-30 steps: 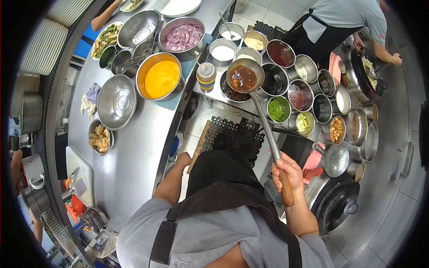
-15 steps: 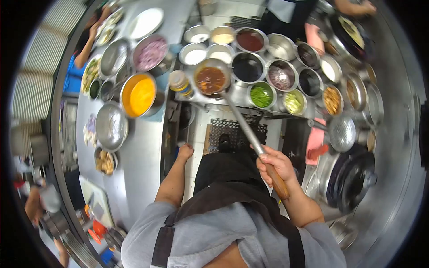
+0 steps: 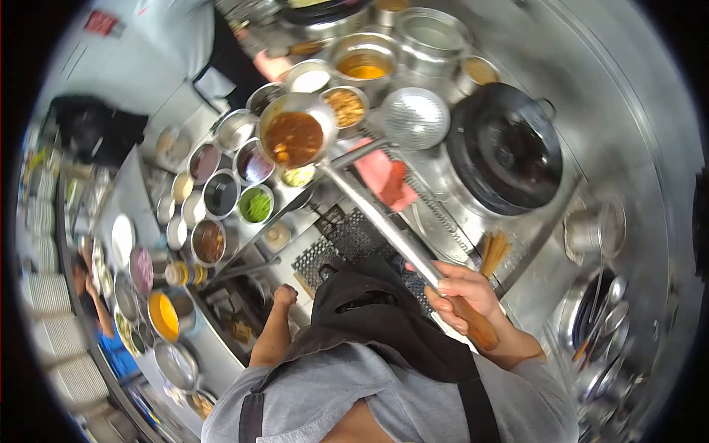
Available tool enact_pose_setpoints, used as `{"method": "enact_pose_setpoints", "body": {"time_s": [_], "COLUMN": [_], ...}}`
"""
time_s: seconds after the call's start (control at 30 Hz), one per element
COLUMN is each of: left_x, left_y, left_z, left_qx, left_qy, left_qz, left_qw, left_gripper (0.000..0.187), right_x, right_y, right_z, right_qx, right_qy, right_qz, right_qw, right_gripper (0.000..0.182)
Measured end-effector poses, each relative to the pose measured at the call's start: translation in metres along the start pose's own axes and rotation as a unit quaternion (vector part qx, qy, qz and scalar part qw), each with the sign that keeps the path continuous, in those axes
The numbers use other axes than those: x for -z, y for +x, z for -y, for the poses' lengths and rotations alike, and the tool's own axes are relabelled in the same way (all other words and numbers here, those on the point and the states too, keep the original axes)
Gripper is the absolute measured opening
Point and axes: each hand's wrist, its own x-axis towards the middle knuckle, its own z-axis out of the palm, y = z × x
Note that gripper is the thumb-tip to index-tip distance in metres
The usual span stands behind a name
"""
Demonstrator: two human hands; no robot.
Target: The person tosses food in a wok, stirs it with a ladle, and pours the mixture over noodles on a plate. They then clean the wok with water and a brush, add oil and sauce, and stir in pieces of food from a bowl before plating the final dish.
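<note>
Sauce-filled ladle [image 3: 295, 136] swung toward wok [image 3: 506, 148]

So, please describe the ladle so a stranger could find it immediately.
Start at the big black wok on the steel counter. Left of it, above the round sauce pots, hangs the ladle, its long handle gripped by the right hand. Unlike the pots, it holds brown sauce and has a wooden grip.

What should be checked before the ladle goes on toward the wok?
1. Grip: right hand closed on the ladle at its wooden handle: ok.
2. Load: brown sauce sits inside the bowl, none seen spilling: ok.
3. Wok: dark, open, no lid on it: ok.
4. Strainer lies between ladle and wok, close to the path: not ok.
5. Left hand hangs low, holding nothing: ok.
6. Burner heat: cannot tell.
</note>
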Motion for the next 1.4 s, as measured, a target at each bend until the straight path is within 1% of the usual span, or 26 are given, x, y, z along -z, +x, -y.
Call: {"method": "enact_pose_setpoints", "body": {"time_s": [0.03, 0.1, 0.13, 0.23, 0.27, 0.33, 0.37, 0.43, 0.47, 0.5, 0.53, 0.57, 0.63, 0.7, 0.77, 0.8, 0.83, 0.87, 0.97, 1.0, 1.1, 1.17, 1.23, 1.3, 1.33, 1.4], "left_x": [-0.002, -0.012, 0.029, 0.030, 0.023, 0.022, 0.025, 0.038, 0.037, 0.032, 0.034, 0.033, 0.013, 0.007, -0.007, -0.019, -0.029, -0.038, -0.016, -0.028, -0.002, 0.016, 0.023, 0.018, 0.042, 0.036], "left_y": [0.020, 0.054, 0.025, 0.059, 0.088, 0.100, 0.106, 0.088, 0.088, 0.090, 0.074, 0.070, 0.081, 0.068, 0.062, 0.070, 0.079, 0.087, 0.073, 0.101, 0.089, 0.066, 0.060, 0.065, 0.025, 0.026], "left_z": [-0.009, -0.028, -0.079, -0.113, -0.114, -0.132, -0.144, -0.181, -0.185, -0.188, -0.198, -0.204, -0.180, -0.174, -0.154, -0.136, -0.120, -0.108, -0.123, -0.102, -0.130, -0.156, -0.166, -0.164, -0.196, -0.182], "left_qx": [-0.013, 0.056, -0.087, -0.108, -0.090, -0.093, -0.094, -0.049, -0.029, -0.008, -0.025, -0.027, -0.134, -0.144, -0.152, -0.070, 0.016, 0.074, 0.112, 0.022, 0.000, -0.009, -0.018, -0.009, 0.018, 0.000], "left_qy": [0.019, -0.074, 0.231, 0.243, 0.220, 0.148, 0.074, 0.003, -0.081, -0.163, -0.115, -0.117, 0.187, 0.251, 0.314, 0.143, -0.033, -0.044, -0.135, -0.050, -0.007, 0.002, 0.014, -0.067, -0.161, -0.290], "left_qz": [0.000, -0.027, 0.030, -0.047, -0.075, -0.102, -0.129, -0.103, -0.102, -0.098, -0.119, -0.118, -0.132, -0.081, -0.027, 0.005, 0.035, 0.015, 0.012, -0.028, -0.037, -0.068, -0.097, -0.128, -0.125, -0.136], "left_qw": [1.000, 0.995, 0.969, 0.963, 0.968, 0.979, 0.984, 0.994, 0.991, 0.982, 0.986, 0.986, 0.964, 0.954, 0.937, 0.987, 0.999, 0.996, 0.984, 0.998, 0.999, 0.998, 0.995, 0.990, 0.979, 0.947], "left_gripper": [0.026, 0.021, 0.024, 0.026, 0.025, 0.024, 0.023, 0.022, 0.023, 0.023, 0.023, 0.023, 0.023, 0.021, 0.020, 0.018, 0.017, 0.016, 0.018, 0.023, 0.028, 0.029, 0.030, 0.026, 0.022, 0.016], "right_x": [0.011, 0.037, 0.043, 0.090, 0.109, 0.153, 0.179, 0.219, 0.230, 0.235, 0.241, 0.255, 0.282, 0.264, 0.240, 0.243, 0.246, 0.249, 0.251, 0.254, 0.251, 0.222, 0.238, 0.267, 0.262, 0.257], "right_y": [-0.024, -0.066, -0.083, -0.113, -0.114, -0.109, -0.107, -0.102, -0.102, -0.104, -0.106, -0.107, -0.110, -0.117, -0.123, -0.125, -0.128, -0.129, -0.132, -0.134, -0.133, -0.130, -0.127, -0.118, -0.112, -0.104], "right_z": [0.005, 0.012, 0.016, 0.028, 0.033, 0.046, 0.051, 0.067, 0.075, 0.081, 0.084, 0.085, 0.083, 0.090, 0.098, 0.097, 0.094, 0.089, 0.078, 0.072, 0.063, 0.067, 0.086, 0.094, 0.097, 0.078], "right_qx": [0.038, 0.129, 0.175, 0.242, 0.245, 0.254, 0.255, 0.236, 0.238, 0.216, 0.192, 0.192, 0.262, 0.232, 0.151, 0.148, 0.160, 0.170, 0.170, 0.170, 0.140, 0.109, 0.053, 0.096, 0.089, 0.070], "right_qy": [-0.003, -0.028, -0.041, -0.129, -0.129, -0.273, -0.273, -0.374, -0.378, -0.434, -0.487, -0.488, -0.594, -0.575, -0.513, -0.511, -0.539, -0.566, -0.595, -0.597, -0.612, -0.446, -0.462, -0.569, -0.616, -0.625], "right_qz": [-0.020, -0.049, -0.100, -0.240, -0.242, -0.389, -0.390, -0.507, -0.507, -0.538, -0.567, -0.568, -0.564, -0.579, -0.592, -0.593, -0.598, -0.601, -0.604, -0.601, -0.589, -0.590, -0.580, -0.592, -0.602, -0.611], "right_qw": [0.999, 0.990, 0.979, 0.931, 0.930, 0.843, 0.842, 0.739, 0.738, 0.689, 0.636, 0.634, 0.510, 0.530, 0.603, 0.604, 0.571, 0.538, 0.503, 0.503, 0.508, 0.665, 0.669, 0.563, 0.501, 0.481], "right_gripper": [0.054, 0.055, 0.054, 0.049, 0.049, 0.051, 0.051, 0.053, 0.053, 0.053, 0.053, 0.053, 0.052, 0.054, 0.059, 0.059, 0.059, 0.059, 0.058, 0.058, 0.057, 0.056, 0.054, 0.054, 0.053, 0.054]}}
